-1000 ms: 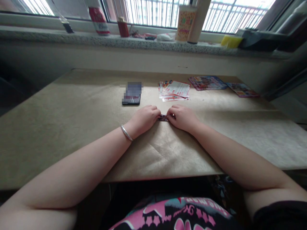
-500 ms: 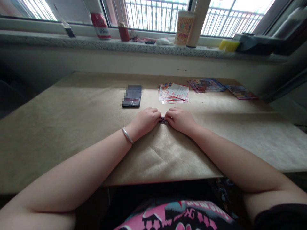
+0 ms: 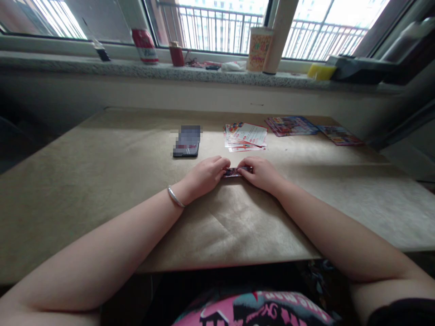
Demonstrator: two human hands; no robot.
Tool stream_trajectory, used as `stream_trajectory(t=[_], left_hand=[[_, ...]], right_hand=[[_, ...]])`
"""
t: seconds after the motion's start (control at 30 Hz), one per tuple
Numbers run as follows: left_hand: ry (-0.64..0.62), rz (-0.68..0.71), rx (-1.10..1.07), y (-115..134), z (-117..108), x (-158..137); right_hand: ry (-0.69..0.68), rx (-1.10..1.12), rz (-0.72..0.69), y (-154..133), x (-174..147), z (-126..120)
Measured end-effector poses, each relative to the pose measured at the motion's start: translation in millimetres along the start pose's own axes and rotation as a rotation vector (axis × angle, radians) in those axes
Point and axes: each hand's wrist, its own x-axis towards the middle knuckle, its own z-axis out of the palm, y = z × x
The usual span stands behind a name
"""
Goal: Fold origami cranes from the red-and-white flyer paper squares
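My left hand (image 3: 211, 173), with a silver bangle on its wrist, has its thumb and fingers closed on the left end of a dark, colourful printed card (image 3: 233, 172). The card shows as a narrow strip low over the tan table, seemingly folded or seen nearly edge-on; I cannot tell which. At its right end my right hand (image 3: 258, 172) pinches it, thumb in front and fingers behind. Beyond the hands lies a fanned pile of white and red printed cards (image 3: 249, 136). To the left of that pile rests a dark phone (image 3: 187, 141), its screen blurred out.
Blue and red picture cards (image 3: 291, 125) lie at the back right of the table (image 3: 102, 181), with another small stack (image 3: 340, 136) beside them. On the stone windowsill stand a red can (image 3: 145, 47), a red bottle (image 3: 176, 54), a patterned paper cup (image 3: 259, 50) and a yellow block (image 3: 321, 71).
My hands have moved slightly apart, so more of the printed card shows between them. The whole view has shifted slightly as the head tilted up.
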Motion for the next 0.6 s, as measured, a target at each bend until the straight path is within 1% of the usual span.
stream_trajectory(t=[0.13,0.2,0.27,0.33,0.43,0.5,0.6], left_hand=[[-0.032,0.106,-0.159,-2.0,-1.6,-0.8],[-0.046,0.112,-0.193,-3.7,-0.8,-1.1],[-0.026,0.074,-0.216,-5.3,0.5,-1.1],[0.0,0.024,-0.252,-6.1,1.7,-0.7],[0.006,-0.037,-0.279,-5.7,1.8,0.4],[-0.003,-0.068,-0.253,-4.6,1.5,0.8],[0.006,-0.107,-0.185,-3.2,1.9,1.1]], right_hand=[[-0.001,0.208,0.085,2.6,0.7,0.2],[-0.011,0.293,0.143,2.8,0.8,1.4],[-0.016,0.35,0.192,3.0,1.5,2.9],[0.0,0.366,0.204,3.6,2.8,4.2],[0.028,0.359,0.198,5.0,5.3,4.9],[0.035,0.351,0.196,5.8,6.5,4.8],[0.075,0.308,0.14,7.0,6.9,4.5]])
